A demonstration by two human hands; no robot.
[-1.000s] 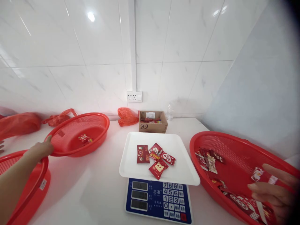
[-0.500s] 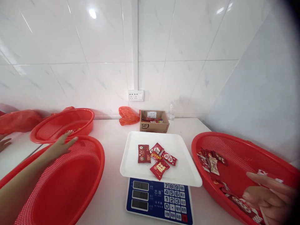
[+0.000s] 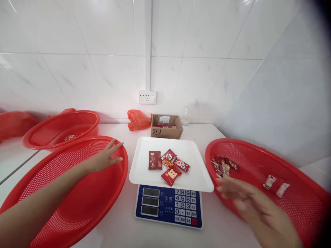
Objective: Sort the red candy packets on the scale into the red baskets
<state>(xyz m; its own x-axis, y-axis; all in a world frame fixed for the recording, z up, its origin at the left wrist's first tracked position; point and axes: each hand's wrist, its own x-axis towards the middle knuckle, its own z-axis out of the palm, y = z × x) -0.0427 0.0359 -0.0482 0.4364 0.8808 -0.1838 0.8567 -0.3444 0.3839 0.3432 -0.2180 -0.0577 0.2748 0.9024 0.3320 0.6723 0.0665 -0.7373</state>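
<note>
My left hand (image 3: 108, 157) is open with fingers spread, its fingertips near the right rim of a large red plastic basket (image 3: 77, 193) that looks bare inside. Between the baskets stands a digital scale (image 3: 168, 206) with a white tray (image 3: 144, 182). Several red candy packets (image 3: 172, 175) lie on that tray, some overlapping. My right hand (image 3: 245, 196), blurred, hovers over the left rim of the right red basket (image 3: 256, 148), fingers pointing toward the tray. Whether it holds anything is hidden by blur. Inside that basket are wrapped candies, including a red-and-white packet (image 3: 276, 185).
Behind the scale sits an open cardboard box (image 3: 167, 132) with packets inside. A crumpled red plastic bag (image 3: 139, 120) lies beside it. Another red basket (image 3: 62, 129) stands at the back left, holding small pieces. A wall socket (image 3: 147, 97) is above the table.
My left hand has moved right across the left basket, which has shifted slightly right. My right hand has moved left out of the right basket's middle toward the scale. The view has tilted down slightly.
</note>
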